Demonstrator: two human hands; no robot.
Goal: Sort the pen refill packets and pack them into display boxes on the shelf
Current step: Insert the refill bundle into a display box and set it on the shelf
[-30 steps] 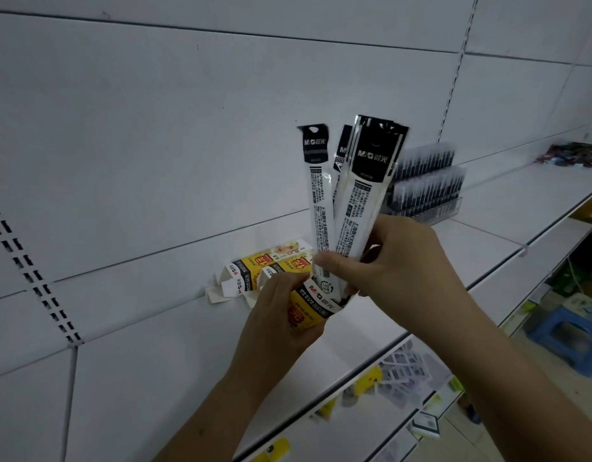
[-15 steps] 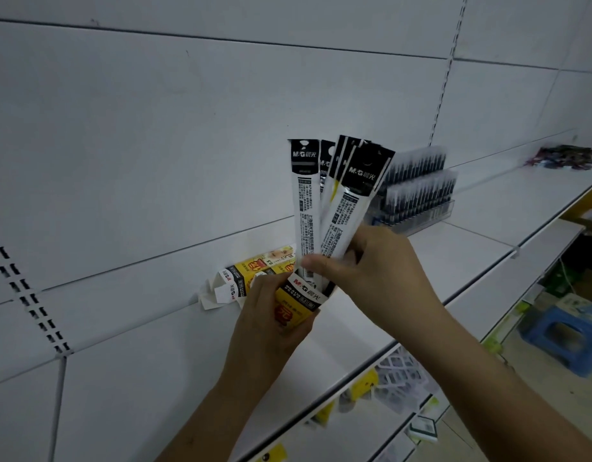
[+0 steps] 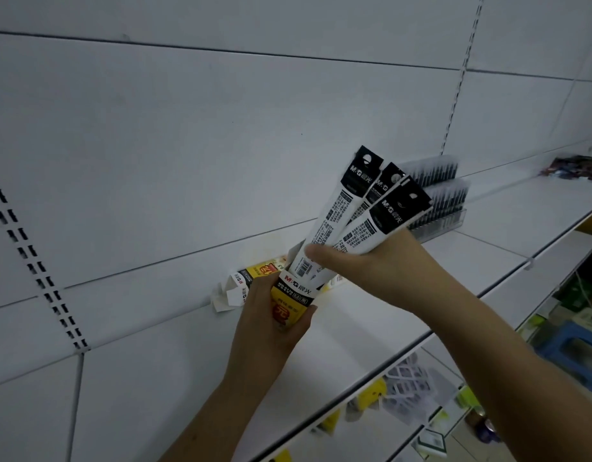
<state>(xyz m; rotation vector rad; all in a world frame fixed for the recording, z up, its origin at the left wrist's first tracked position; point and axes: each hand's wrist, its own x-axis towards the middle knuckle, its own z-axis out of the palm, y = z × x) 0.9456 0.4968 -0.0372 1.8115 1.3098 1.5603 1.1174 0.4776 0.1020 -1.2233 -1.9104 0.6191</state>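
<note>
My left hand (image 3: 268, 328) grips a small yellow, black and white display box (image 3: 293, 301) held above the white shelf (image 3: 371, 315). Several long black-and-white pen refill packets (image 3: 358, 211) stick out of the box's open top and fan to the upper right. My right hand (image 3: 371, 265) is closed around the middle of the packets, thumb across their front. Their lower ends are hidden inside the box.
Another yellow display box (image 3: 251, 275) lies on its side against the back panel, flaps open. A clear rack of black refills (image 3: 438, 198) stands further right on the shelf. Lower shelves hold scattered packets (image 3: 404, 391). A blue stool (image 3: 574, 355) sits on the floor at right.
The packets have tilted from nearly upright to leaning right, and my right hand has shifted up and right along them. My left hand still holds the box.
</note>
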